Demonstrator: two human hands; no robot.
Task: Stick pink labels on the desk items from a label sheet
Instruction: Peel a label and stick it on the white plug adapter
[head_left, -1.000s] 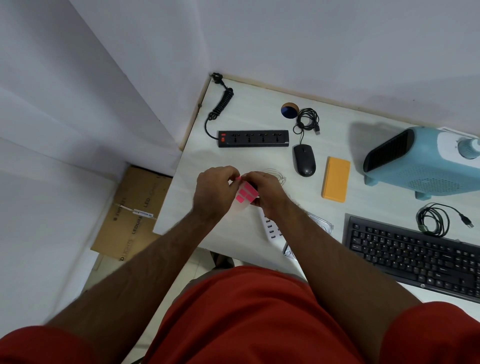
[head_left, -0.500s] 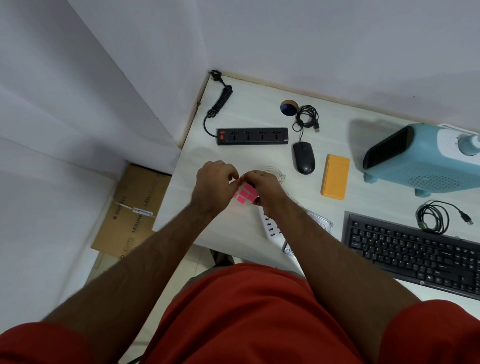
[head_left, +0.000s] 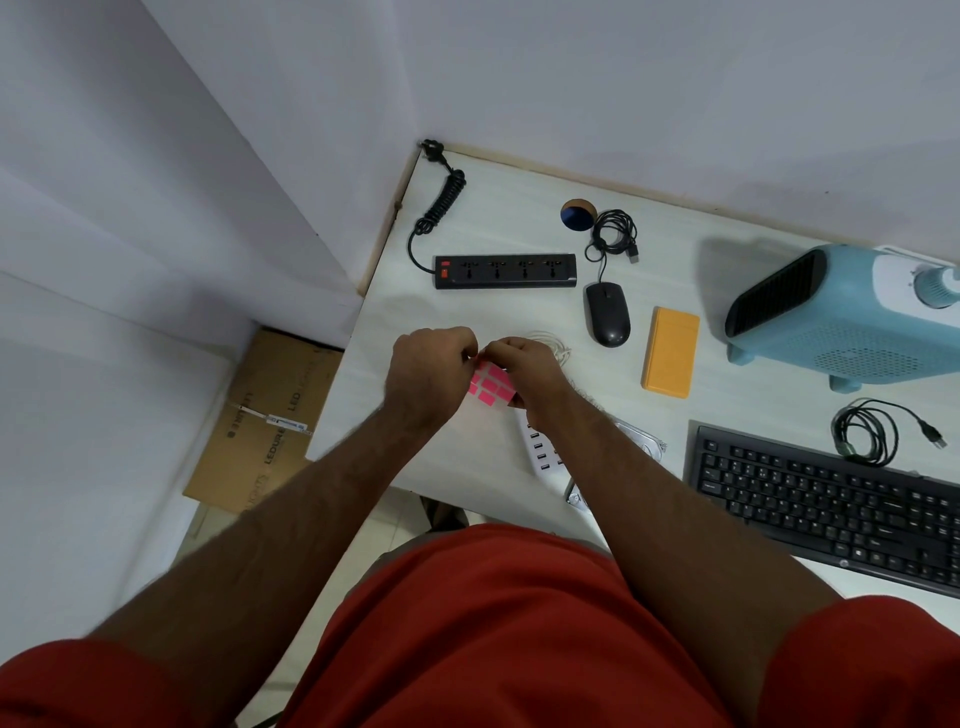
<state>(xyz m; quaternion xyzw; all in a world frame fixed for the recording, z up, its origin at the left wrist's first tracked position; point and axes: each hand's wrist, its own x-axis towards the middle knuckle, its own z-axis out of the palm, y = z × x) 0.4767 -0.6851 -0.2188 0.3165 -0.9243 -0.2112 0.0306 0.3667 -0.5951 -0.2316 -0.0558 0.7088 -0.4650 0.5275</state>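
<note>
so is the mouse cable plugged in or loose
Loose. The mouse cable is bundled in a coil on the desk, and its USB plug lies free beside the coil, in no socket.

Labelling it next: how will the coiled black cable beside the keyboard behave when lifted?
The coiled black cable is probably floppy and light. Its loops look unbound, so they may spill open, and its free plug end would likely dangle.
</note>
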